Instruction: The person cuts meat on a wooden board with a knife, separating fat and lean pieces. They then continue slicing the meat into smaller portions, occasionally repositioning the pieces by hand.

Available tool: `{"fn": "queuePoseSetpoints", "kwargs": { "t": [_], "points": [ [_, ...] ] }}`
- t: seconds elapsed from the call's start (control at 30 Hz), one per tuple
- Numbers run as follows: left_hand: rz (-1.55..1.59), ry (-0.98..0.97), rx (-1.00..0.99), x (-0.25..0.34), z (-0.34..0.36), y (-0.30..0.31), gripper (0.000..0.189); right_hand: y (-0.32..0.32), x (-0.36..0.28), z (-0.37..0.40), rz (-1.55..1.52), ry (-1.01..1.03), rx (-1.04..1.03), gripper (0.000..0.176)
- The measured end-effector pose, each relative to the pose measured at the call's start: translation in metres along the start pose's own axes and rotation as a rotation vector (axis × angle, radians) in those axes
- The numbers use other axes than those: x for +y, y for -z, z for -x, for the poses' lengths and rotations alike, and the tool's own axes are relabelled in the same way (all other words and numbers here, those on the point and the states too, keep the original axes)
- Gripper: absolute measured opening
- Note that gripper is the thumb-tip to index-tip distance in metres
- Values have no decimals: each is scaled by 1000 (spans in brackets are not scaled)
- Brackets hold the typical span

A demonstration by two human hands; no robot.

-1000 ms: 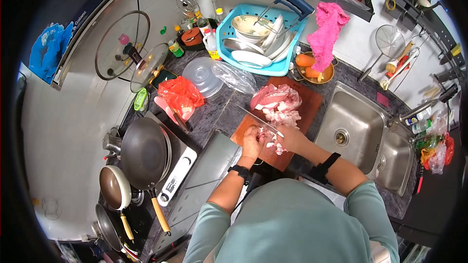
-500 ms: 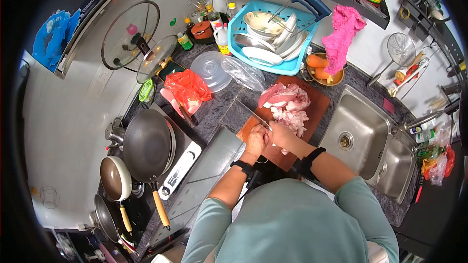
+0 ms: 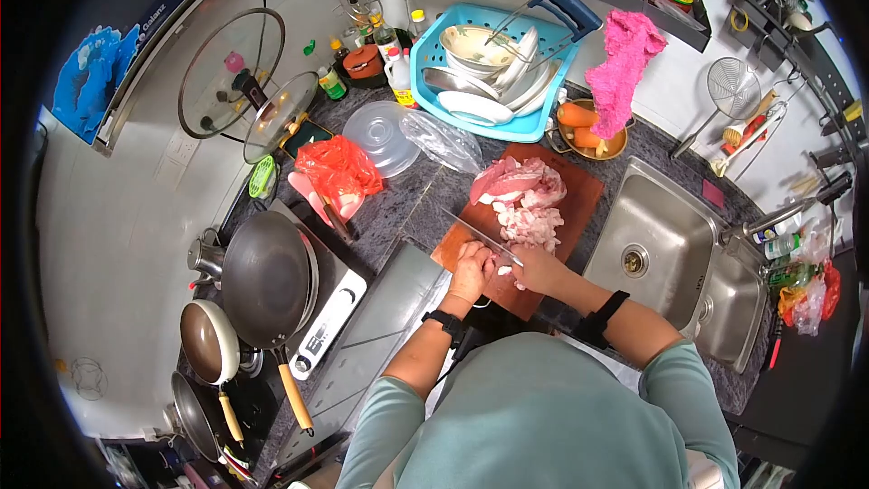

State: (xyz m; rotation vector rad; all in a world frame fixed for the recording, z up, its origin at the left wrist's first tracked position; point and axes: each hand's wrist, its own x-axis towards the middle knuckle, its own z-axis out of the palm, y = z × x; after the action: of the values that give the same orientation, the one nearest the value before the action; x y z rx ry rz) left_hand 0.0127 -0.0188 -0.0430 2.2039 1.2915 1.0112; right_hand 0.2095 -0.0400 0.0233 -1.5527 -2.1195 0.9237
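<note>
My right hand [image 3: 536, 269] is closed around the handle of a kitchen knife [image 3: 480, 235]. Its blade slants up and left across the wooden cutting board [image 3: 577, 195]. Just left of the blade, my left hand [image 3: 471, 273] presses with curled fingers on a piece of raw meat [image 3: 489, 258], mostly hidden under them. Small bits of meat lie between the two hands. Beyond the blade sits a pile of cut meat pieces [image 3: 529, 225], and behind that a larger slab of raw pork [image 3: 516, 183].
Right of the board is a steel sink [image 3: 605, 258]. A blue dish basket [image 3: 421, 72] and a bowl of carrots [image 3: 618, 147] stand behind. To the left are a red plastic bag [image 3: 337, 167], a clear lid [image 3: 380, 134] and a wok [image 3: 264, 276] on a cooktop [image 3: 330, 330].
My right hand with the knife has moved right, away from my left hand, so a gap with meat bits shows between them. The whole view has shifted slightly.
</note>
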Motion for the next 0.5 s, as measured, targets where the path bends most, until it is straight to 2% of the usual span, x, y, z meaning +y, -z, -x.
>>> {"fn": "queuePoseSetpoints", "kwargs": {
  "t": [0.13, 0.27, 0.43, 0.5],
  "points": [
    [39, -48, -29, -5, 1, 3, 21, -22, -5, -29, -7, -102, 8, 23],
    [3, -80, -70, -6, -6, 10, 22, -37, -2, -60, 23, -104, 42, 24],
    [9, -99, -159, -4, 0, 11, 20, -19, -15, -68, -39, -209, 14, 27],
    [-19, -64, -112, -7, -1, 14, 18, -16, -11, -63, -38, -196, 94, 27]
  ]
}}
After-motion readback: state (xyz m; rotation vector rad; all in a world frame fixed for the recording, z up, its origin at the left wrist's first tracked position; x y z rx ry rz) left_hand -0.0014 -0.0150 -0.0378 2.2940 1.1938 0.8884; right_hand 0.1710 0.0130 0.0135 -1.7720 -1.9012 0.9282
